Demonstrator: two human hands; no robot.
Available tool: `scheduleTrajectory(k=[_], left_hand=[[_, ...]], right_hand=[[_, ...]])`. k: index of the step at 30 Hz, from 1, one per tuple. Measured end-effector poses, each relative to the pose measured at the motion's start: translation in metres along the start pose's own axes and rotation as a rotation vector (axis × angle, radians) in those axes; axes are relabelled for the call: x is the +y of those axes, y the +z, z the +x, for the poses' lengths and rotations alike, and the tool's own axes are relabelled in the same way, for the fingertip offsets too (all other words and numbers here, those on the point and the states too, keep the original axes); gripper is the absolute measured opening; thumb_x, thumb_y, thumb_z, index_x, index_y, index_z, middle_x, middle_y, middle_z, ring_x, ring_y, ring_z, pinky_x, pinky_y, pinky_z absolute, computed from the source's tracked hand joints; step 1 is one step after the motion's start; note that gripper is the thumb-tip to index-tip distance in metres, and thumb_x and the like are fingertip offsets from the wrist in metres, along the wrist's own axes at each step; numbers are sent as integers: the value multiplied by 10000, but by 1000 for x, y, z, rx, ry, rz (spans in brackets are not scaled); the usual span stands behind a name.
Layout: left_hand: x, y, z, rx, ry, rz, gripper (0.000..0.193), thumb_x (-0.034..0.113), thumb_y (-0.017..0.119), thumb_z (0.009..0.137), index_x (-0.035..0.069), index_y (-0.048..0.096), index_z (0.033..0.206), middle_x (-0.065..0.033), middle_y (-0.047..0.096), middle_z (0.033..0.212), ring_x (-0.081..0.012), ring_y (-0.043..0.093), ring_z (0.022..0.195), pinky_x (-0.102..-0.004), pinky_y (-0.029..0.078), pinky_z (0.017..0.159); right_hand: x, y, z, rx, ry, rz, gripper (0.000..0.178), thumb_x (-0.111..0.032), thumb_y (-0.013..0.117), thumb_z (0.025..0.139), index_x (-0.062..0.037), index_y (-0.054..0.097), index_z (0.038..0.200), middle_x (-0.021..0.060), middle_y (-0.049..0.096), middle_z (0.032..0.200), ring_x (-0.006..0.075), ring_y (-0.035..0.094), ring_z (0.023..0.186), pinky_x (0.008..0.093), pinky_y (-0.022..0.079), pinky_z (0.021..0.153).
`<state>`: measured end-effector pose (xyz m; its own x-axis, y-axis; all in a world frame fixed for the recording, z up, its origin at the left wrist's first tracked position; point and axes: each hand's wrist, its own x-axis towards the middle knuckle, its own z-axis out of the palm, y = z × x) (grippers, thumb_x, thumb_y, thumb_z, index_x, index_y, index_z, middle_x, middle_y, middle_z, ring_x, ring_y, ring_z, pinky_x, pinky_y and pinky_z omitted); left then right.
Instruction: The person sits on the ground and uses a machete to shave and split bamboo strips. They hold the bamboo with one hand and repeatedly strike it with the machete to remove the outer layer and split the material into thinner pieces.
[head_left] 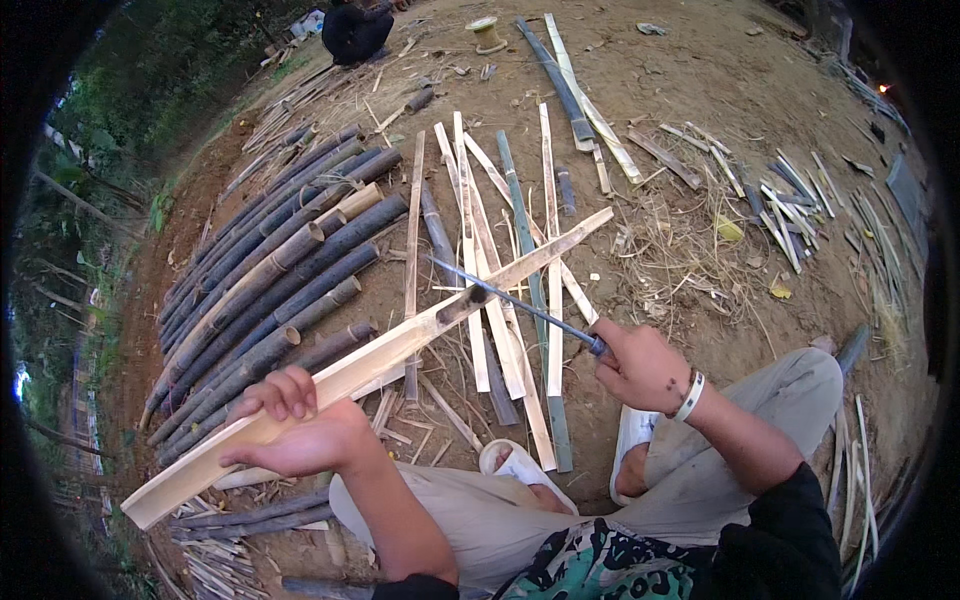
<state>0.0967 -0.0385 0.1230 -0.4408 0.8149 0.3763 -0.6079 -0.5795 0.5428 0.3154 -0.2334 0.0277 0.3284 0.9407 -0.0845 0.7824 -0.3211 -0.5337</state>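
Note:
My left hand (305, 430) is closed around the lower part of a long split bamboo piece (385, 350), its pale hollow inside turned up. The piece slants from the lower left to the upper right across my view. In my right hand (648, 368) is a long, thin metal tool (530, 308) with a blue handle; I cannot tell whether it is a blade or a rod. The tool's shaft crosses the bamboo piece near a dark patch (463, 305); whether they touch is unclear.
Split bamboo strips (555, 300) lie on the dirt ground before my feet. A pile of dark bamboo poles (270, 270) is at the left. Shavings (690, 250) and short bamboo scraps (795, 210) lie at the right. Another person (355, 32) crouches far off near a spool (487, 36).

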Motion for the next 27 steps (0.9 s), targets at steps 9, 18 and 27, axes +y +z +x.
scheduleTrajectory(k=[9, 18, 27], left_hand=[[13, -24, 3, 28, -9, 31, 651, 711, 334, 902, 95, 501, 769, 5, 304, 568, -97, 247, 454, -220, 189, 422], [17, -39, 6, -145, -50, -63, 803, 820, 287, 821, 41, 474, 770, -15, 311, 574, -108, 262, 468, -240, 214, 436], [24, -19, -17, -123, -48, -78, 692, 787, 318, 848, 110, 319, 706, 0, 272, 592, -92, 242, 484, -231, 219, 450]], right_hand=[[-21, 18, -21, 23, -140, -37, 235, -184, 578, 829, -51, 453, 978, 181, 602, 765, 405, 615, 625, 496, 510, 566], [-1, 31, 4, 4, -25, 110, 231, -121, 576, 800, -20, 446, 963, 211, 605, 711, 427, 609, 676, 518, 499, 610], [-84, 43, -3, 0, -182, 166, 241, -155, 573, 822, -34, 442, 984, 191, 613, 756, 396, 627, 620, 497, 505, 545]])
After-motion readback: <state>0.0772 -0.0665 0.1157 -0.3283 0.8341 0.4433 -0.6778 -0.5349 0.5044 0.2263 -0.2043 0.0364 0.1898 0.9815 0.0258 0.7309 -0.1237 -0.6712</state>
